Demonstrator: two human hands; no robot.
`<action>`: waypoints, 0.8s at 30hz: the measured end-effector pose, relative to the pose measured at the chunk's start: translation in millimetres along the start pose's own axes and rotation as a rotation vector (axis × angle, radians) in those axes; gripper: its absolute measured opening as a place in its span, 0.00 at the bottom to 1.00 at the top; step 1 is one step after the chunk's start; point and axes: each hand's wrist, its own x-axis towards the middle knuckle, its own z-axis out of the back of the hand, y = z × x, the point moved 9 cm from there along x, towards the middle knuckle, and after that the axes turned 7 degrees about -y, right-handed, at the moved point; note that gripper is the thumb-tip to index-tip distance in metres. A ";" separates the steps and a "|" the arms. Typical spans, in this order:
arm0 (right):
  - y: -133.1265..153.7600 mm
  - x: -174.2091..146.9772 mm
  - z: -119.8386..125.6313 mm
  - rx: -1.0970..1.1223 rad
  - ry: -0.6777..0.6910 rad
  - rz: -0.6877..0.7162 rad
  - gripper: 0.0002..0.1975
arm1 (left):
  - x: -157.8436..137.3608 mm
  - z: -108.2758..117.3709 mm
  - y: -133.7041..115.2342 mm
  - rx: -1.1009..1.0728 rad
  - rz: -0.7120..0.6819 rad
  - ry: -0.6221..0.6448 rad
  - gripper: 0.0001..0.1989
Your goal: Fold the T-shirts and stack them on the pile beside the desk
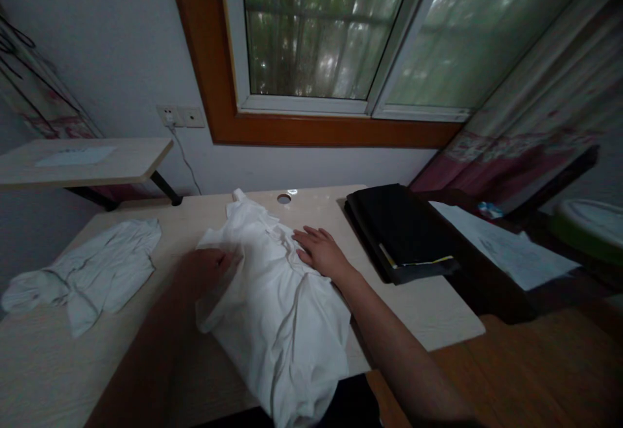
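A crumpled white garment (267, 285) lies on the light wooden desk (413, 324), its near end hanging over the front edge. Its exact kind is hard to make out among the folds. At the garment's left edge my left hand (207, 272) is closed on the fabric, smeared by motion; the cloth beside it is blurred too. My right hand (321, 252) rests on the right side of the garment, palm down, fingers stretched out. Another white cloth (107, 269) lies bunched on the desk to the left, apart from both hands.
Black folders (399, 226) are stacked on the desk at the right, with paper sheets (503, 243) beyond them. A raised shelf (92, 162) stands at the back left. Behind the desk are a wall socket (180, 116) with a cord and a window with a wooden frame (331, 130).
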 end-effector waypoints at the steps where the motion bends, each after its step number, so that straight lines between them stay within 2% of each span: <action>1: -5.4 0.2 0.7 -0.013 -0.016 -0.019 0.22 | -3.3 -7.6 -1.2 -0.077 0.010 0.098 0.29; 4: -20.1 -0.4 2.8 -0.031 -0.061 -0.068 0.22 | -21.7 -32.1 -11.9 -0.415 0.010 0.439 0.29; 6: -25.8 -1.7 2.8 -0.025 -0.079 -0.074 0.23 | -35.8 -38.3 -19.9 -0.561 -0.001 0.607 0.28; 10: -26.9 -3.8 2.5 -0.004 -0.098 -0.031 0.20 | -53.8 -32.4 -34.9 -0.727 -0.064 0.780 0.24; 12: -24.2 -4.2 4.8 0.023 -0.109 -0.007 0.20 | -52.3 -26.4 -39.4 -0.805 -0.105 0.769 0.22; 13: -22.8 -4.2 6.8 0.042 -0.117 -0.002 0.21 | -46.6 -22.5 -38.8 -0.838 -0.120 0.707 0.22; 15: -20.5 -4.3 12.4 0.088 -0.142 -0.006 0.23 | -27.0 -10.9 -30.5 -0.894 -0.139 0.460 0.22; 18: -18.4 -5.1 22.5 0.150 -0.204 -0.029 0.22 | 0.1 14.4 -4.1 -0.906 -0.147 -0.078 0.23; 20: -17.2 -6.4 28.9 0.189 -0.255 -0.034 0.18 | 6.5 24.9 13.2 -0.844 -0.151 -0.379 0.26; 21: -16.5 -7.1 31.0 0.207 -0.271 -0.031 0.17 | 7.8 25.4 19.7 -0.805 -0.152 -0.476 0.29; 22: -15.5 -7.4 31.8 0.222 -0.275 -0.023 0.16 | 9.4 21.6 23.7 -0.769 -0.156 -0.517 0.32; 24: -11.9 -7.4 29.9 0.246 -0.238 0.013 0.20 | 13.5 6.5 27.0 -0.713 -0.170 -0.489 0.37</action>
